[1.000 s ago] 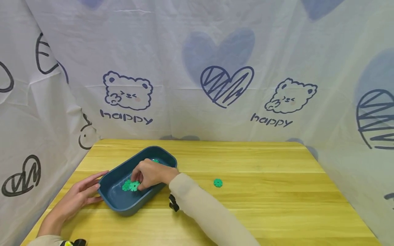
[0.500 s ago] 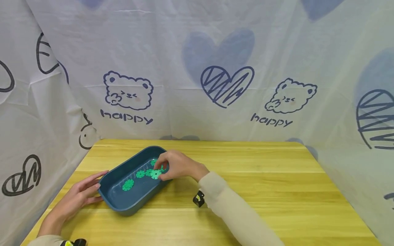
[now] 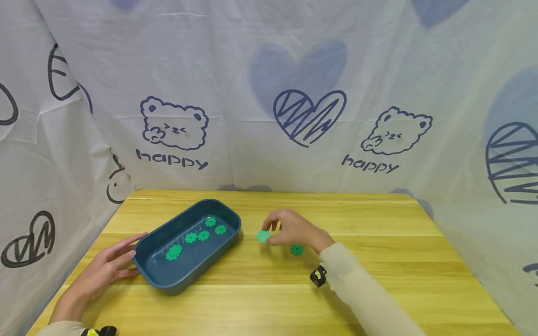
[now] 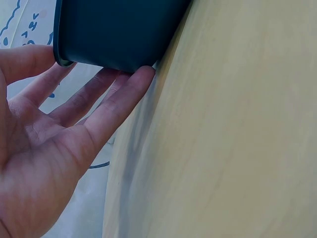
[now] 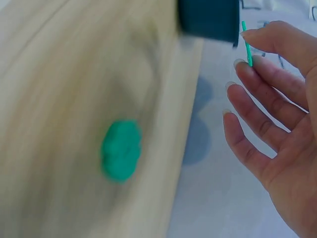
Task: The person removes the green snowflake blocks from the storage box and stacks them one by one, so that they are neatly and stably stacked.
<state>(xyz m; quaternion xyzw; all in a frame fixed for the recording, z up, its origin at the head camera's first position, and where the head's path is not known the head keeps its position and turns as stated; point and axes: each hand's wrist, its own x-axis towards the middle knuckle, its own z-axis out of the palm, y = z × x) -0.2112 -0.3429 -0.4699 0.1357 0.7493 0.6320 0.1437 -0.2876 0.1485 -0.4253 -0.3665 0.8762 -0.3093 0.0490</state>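
Note:
Between thumb and fingers, my right hand (image 3: pixel 294 228) pinches a green snowflake building disc (image 3: pixel 263 235) above the table, to the right of the bin. The right wrist view shows that held disc (image 5: pixel 247 44) edge-on at the fingertips. Another green disc (image 3: pixel 296 250) lies on the table just below the right hand. The dark blue oblong bin (image 3: pixel 145 266) stands at an angle on the left, with several green discs (image 3: pixel 191 238) flat on its floor. My left hand (image 3: pixel 102 268) touches the bin's near left end with extended fingers, also seen against the bin wall (image 4: pixel 114 34) in the left wrist view.
The wooden table (image 3: pixel 357 224) extends to the right of the bin. A pale cloth (image 3: pixel 252 163) with bear and heart prints hangs behind and along both sides.
My right hand has moved right, out of the bin, carrying one disc over the table. The left hand and the bin have stayed in place.

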